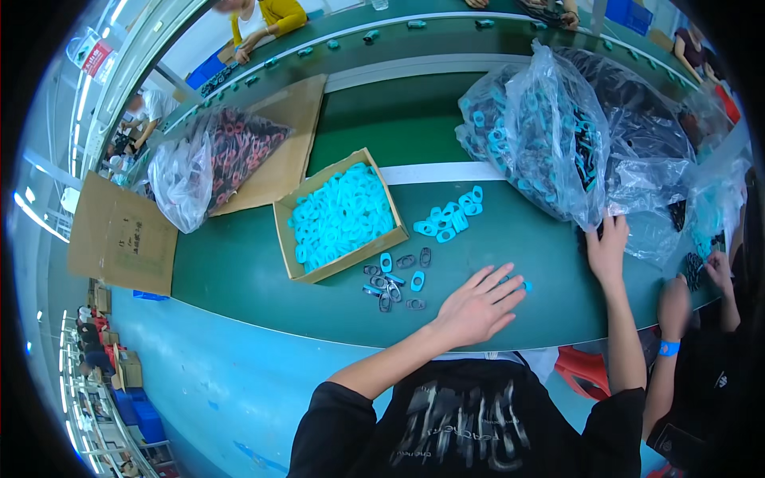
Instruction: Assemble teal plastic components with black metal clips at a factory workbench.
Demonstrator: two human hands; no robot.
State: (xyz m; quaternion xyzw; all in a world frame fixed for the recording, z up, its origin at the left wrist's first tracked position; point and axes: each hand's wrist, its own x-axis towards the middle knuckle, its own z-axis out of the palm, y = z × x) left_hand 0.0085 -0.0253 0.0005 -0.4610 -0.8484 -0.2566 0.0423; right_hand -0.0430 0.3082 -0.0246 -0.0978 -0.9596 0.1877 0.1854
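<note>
My left hand [480, 309] lies palm down over the green table, fingers stretched and spread. A small cyan piece [527, 286] shows by its fingertips; how much of it the hand covers is hidden. At the lower edge of a clear plastic bag [550, 119] of cyan and black parts is my right hand [609, 248]. Its fingertips are partly hidden among film and dark parts, so a grip cannot be made out. Left of my left hand, loose black oval rings [415, 304] and cyan oval rings [417, 280] lie scattered. Beyond them sits a small pile of cyan rings [446, 221].
An open cardboard box [285, 239] full of cyan rings stands left of centre. Farther left are a bag of red and black parts [231, 151] and a cardboard flap [127, 239]. A co-worker's hand [719, 271] works at far right. A conveyor [343, 48] runs behind.
</note>
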